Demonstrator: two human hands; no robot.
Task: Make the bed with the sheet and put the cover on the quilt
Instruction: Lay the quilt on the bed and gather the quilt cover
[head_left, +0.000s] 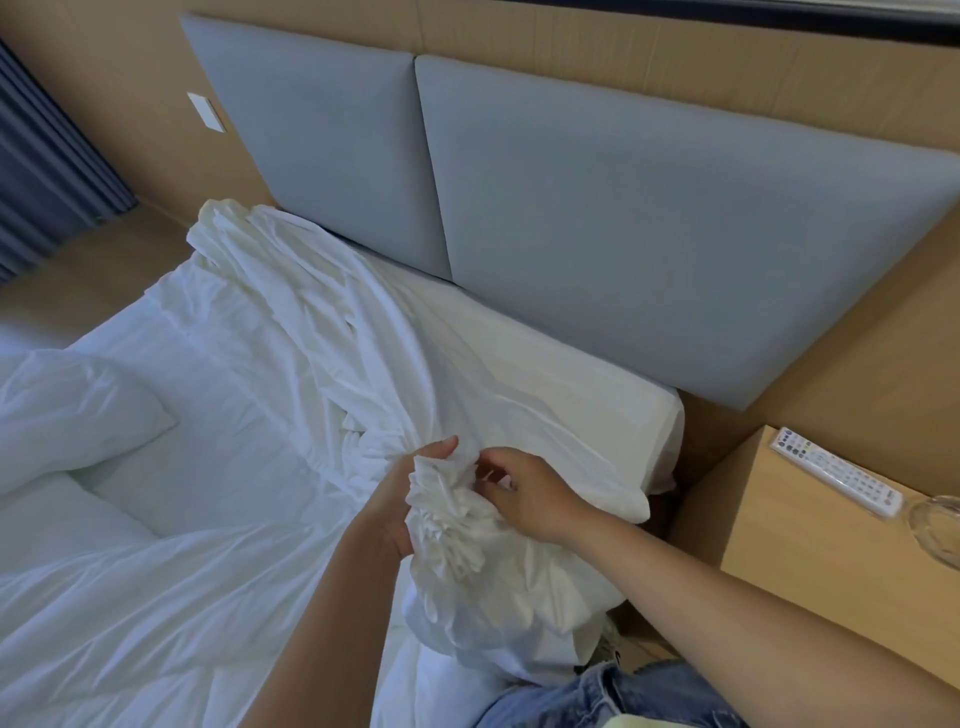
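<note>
Both hands work a gathered wad of the white cover (452, 519) at the bed's near right edge. The left hand (397, 501) curls round it, fingers mostly hidden by cloth, and the right hand (530, 493) pinches its folds. The quilt (78, 410) lies heaped at left. The nightstand (779, 545) carries a remote (836, 470) (labels unreadable) and a glass dish (940, 525) cut off at right. A narrow gap separates the nightstand from the mattress (654, 415).

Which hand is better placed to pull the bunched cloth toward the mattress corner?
Probably the right hand: it pinches the bunched cloth nearer the mattress corner; the left hand grips the farther side.
</note>
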